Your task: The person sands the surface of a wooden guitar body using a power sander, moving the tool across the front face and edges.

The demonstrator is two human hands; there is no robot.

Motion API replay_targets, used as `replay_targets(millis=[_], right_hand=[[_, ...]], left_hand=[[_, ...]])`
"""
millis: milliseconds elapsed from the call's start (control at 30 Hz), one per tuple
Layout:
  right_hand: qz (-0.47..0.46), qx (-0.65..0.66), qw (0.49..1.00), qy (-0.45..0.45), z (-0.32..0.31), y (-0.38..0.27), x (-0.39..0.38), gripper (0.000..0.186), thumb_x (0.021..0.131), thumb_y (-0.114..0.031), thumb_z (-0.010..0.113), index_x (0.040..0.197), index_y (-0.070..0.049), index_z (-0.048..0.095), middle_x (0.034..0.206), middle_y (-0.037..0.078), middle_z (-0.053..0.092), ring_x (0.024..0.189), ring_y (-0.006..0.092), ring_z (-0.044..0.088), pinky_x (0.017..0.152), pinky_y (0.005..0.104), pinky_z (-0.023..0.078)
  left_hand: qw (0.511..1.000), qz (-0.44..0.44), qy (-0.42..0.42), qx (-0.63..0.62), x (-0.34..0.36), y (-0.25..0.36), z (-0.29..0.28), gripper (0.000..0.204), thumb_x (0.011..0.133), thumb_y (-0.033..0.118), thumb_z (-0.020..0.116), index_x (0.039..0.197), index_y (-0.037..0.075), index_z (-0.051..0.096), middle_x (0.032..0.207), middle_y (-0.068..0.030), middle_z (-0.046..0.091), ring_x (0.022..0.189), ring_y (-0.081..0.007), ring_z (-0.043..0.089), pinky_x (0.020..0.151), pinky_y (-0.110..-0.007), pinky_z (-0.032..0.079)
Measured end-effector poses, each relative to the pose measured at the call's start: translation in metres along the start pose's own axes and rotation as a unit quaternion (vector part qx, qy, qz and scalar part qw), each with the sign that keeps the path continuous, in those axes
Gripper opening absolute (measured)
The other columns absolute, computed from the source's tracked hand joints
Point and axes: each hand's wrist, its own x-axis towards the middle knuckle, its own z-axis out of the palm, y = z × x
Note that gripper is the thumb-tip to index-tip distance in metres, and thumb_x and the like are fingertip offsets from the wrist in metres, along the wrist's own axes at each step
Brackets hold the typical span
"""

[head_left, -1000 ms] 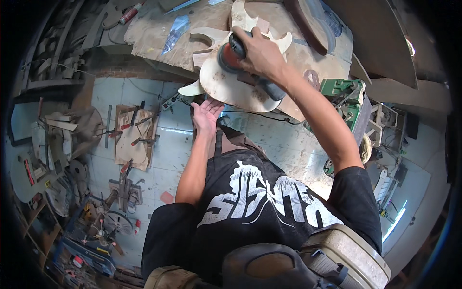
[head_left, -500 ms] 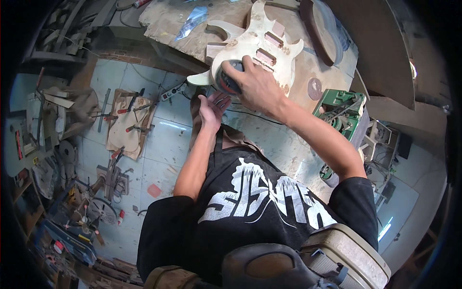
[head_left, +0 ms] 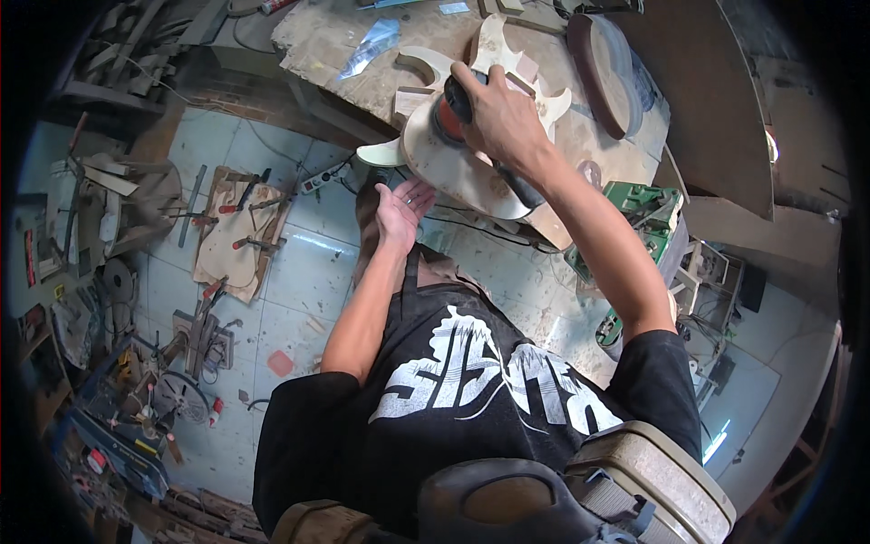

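Observation:
A pale wooden electric guitar body (head_left: 453,177) lies on the workbench, its rounded end towards me and overhanging the near edge. My right hand (head_left: 503,118) is wrapped round a black and red power sander (head_left: 450,116), which sits on the face of the body. The hand and forearm hide the pickup cavities. Below the body's near left edge, my left hand (head_left: 403,213) is turned palm up with fingers spread, holding nothing. Whether its fingertips touch the wood I cannot tell. Another pale curved wooden piece (head_left: 379,154) juts out at the left, beside the guitar body.
The wooden workbench (head_left: 317,45) carries a clear plastic scrap (head_left: 372,45) and a large brown curved piece (head_left: 598,77). At right stands a green machine (head_left: 634,218). A clamped wooden board (head_left: 237,236) and a power strip (head_left: 324,177) lie on the tiled floor at left.
My right hand has moved the sander right and farther from me across the guitar body. More of its near rounded end shows. My left hand stays palm up in nearly the same place.

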Motion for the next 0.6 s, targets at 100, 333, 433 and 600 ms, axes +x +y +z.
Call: replay_targets(millis=[100,333,433,600], right_hand=[[-0.014,-0.012,1.0,0.025,-0.002,-0.009,0.011,0.059,0.09,-0.022,0.075,0.143,-0.017,0.048,0.115,0.03,0.058,0.088,0.0513,0.072,0.073,0.0535,0.063],[-0.03,0.032,0.998,-0.039,0.003,-0.022,0.013,0.075,0.082,-0.011,0.076,0.148,-0.019,0.043,0.12,0.031,0.055,0.085,0.0525,0.071,0.072,0.0543,0.062],[-0.028,0.018,0.999,-0.04,0.001,-0.024,0.018,0.074,0.082,-0.011,0.077,0.147,-0.019,0.044,0.119,0.031,0.056,0.086,0.0526,0.071,0.072,0.0543,0.062],[-0.007,-0.01,0.999,-0.029,-0.007,-0.003,0.021,0.069,0.083,-0.016,0.079,0.144,-0.017,0.046,0.116,0.03,0.058,0.088,0.0508,0.072,0.074,0.0536,0.062]], left_hand=[[1.0,0.001,0.009,0.005,0.0,0.0,0.001,0.097,0.108,0.072,0.016,0.149,-0.011,0.044,0.142,-0.0273,0.058,0.131,-0.0381,0.059,0.114,-0.05,0.047],[1.0,0.002,0.024,0.002,0.001,0.001,0.001,0.097,0.108,0.072,0.018,0.147,-0.012,0.046,0.14,-0.027,0.06,0.128,-0.0381,0.06,0.113,-0.048,0.049],[1.0,0.003,0.026,0.009,0.0,0.002,-0.002,0.099,0.106,0.076,0.018,0.141,-0.01,0.053,0.132,-0.0229,0.065,0.12,-0.0333,0.066,0.106,-0.045,0.053],[1.0,0.0,0.014,0.021,0.001,0.001,0.003,0.098,0.107,0.073,0.019,0.146,-0.012,0.046,0.139,-0.0265,0.061,0.128,-0.0363,0.061,0.112,-0.048,0.05]])
